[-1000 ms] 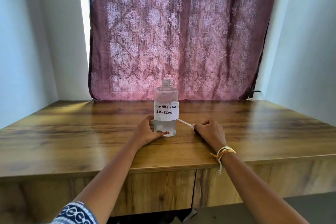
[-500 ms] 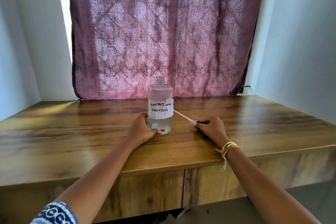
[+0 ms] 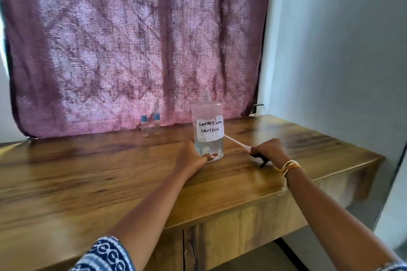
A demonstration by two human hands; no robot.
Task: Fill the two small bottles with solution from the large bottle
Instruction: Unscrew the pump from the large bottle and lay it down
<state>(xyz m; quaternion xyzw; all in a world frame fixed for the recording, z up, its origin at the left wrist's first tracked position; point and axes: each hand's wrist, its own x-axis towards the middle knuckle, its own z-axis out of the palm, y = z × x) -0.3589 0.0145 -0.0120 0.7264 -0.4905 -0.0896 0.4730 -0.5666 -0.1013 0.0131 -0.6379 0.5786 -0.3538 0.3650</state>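
— Clear plastic under the left hand (image 3: 191, 156), is that right?

— Yes. Its fingers wrap the base of the large bottle (image 3: 207, 126), likely to steady it, since the neck stands uncapped and it holds only a little liquid.

— And the right hand (image 3: 269, 149)?

— Closed around a dark pump head (image 3: 258, 157) lying on the wooden table (image 3: 88, 174), its white dip tube (image 3: 235, 142) slanting back toward the bottle. I judge it is being set aside so pouring can start.

— Where are the two small bottles (image 3: 150, 125)?

— Upright, side by side, blue caps on, near the curtain (image 3: 132, 39), well apart from both hands to the left. They look empty, so filling has not begun; the caps must come off first.
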